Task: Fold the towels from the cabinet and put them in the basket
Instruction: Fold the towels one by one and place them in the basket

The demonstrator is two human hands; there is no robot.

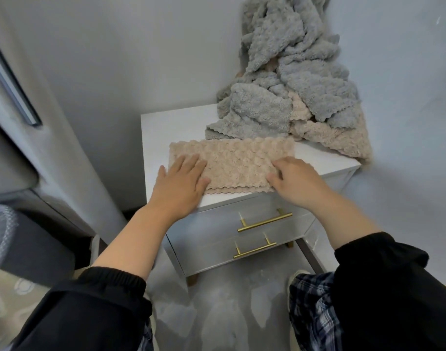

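Note:
A beige fluffy towel lies folded in half lengthwise on the front of the white cabinet top. My left hand presses flat on the towel's left end, fingers straight. My right hand sits at the towel's right end, with fingers curled and pinching its front right corner. Behind the towel, a heap of unfolded grey towels leans against the wall, and another beige towel pokes out beneath it at the right.
The cabinet has two drawers with gold bar handles, both closed. A mesh basket shows at the far left edge, low down. A curtain and window frame stand at the left. Grey floor lies below.

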